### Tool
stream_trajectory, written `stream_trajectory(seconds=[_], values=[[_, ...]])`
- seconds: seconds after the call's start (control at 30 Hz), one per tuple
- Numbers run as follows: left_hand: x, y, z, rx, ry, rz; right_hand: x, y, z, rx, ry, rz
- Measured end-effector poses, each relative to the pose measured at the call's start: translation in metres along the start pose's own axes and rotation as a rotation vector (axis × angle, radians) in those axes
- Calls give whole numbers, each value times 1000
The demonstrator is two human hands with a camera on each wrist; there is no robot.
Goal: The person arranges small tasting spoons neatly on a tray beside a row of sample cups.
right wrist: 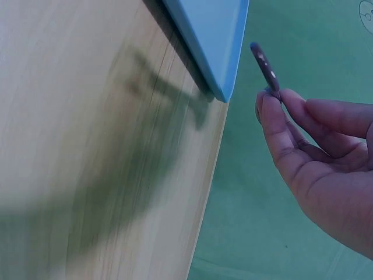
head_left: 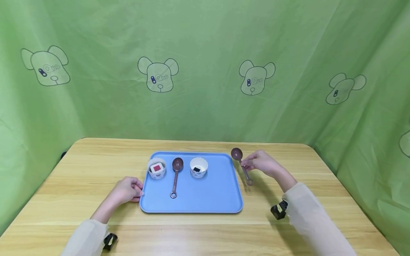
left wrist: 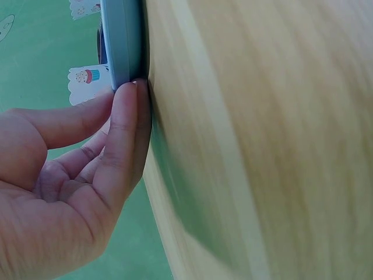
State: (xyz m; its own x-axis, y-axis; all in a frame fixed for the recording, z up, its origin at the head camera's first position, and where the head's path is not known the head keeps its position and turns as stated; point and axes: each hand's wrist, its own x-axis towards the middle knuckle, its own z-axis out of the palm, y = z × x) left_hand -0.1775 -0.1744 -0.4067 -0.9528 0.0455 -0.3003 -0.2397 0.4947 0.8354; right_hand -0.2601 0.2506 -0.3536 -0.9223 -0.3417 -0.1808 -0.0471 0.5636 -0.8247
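Note:
My left hand [head_left: 126, 190] pinches the left rim of a blue tray [head_left: 208, 193], thumb and fingertips right at its edge in the left wrist view. On the tray lies a brown spoon [head_left: 177, 164] with a round bowl and a ring at its handle's end. To its left, a white paper cup [head_left: 157, 176] holds a white block [head_left: 157, 168] with a red square. Right of it stands another paper cup [head_left: 199, 175] with a black-marked piece inside. Just beyond the tray's right edge, my right hand [head_left: 264, 164] pinches a second brown spoon [head_left: 236, 153] by its handle, raised over the table.
The tray sits on a wooden table [head_left: 179, 234]. Behind and at both sides hangs a green curtain [head_left: 205, 106] with mouse-like heads printed on it. Black wrist devices [head_left: 279, 209] show beneath both sleeves.

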Motion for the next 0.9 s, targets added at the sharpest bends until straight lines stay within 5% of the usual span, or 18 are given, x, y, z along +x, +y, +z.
stream_trajectory(seconds=[0.9], values=[[-2,2,0,11,-1,1,-1,-11,16,47,-19,-19]])
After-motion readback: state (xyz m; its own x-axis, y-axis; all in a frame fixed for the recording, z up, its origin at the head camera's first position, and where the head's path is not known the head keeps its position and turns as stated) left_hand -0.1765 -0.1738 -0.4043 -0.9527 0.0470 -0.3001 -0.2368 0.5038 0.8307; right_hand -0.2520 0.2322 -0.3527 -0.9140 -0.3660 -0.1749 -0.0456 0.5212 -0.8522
